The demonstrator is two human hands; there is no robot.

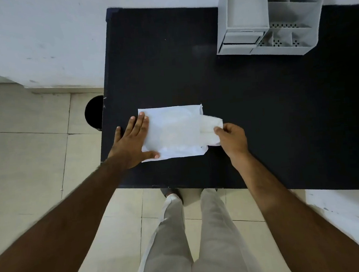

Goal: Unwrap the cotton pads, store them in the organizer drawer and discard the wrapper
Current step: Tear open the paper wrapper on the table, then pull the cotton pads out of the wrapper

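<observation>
Early days: near the counter's [259, 129] front edge, the left hand [131, 141] lies flat, fingers spread, pinning the wrapper [174, 132]. The right hand [231, 139] pinches the cotton pads [211, 127], half out. Far-right corner, the organizer [248, 14] looks empty; storing and binning remain.

We see a flat white rectangular paper wrapper [174, 132] lying on a black table [258, 108]. Our left hand [131, 139] presses flat on its left end. Our right hand [232, 139] pinches soft white cotton pads [211, 129] sticking out of its right end. A grey plastic compartmented organizer [272, 17] stands at the far right.
</observation>
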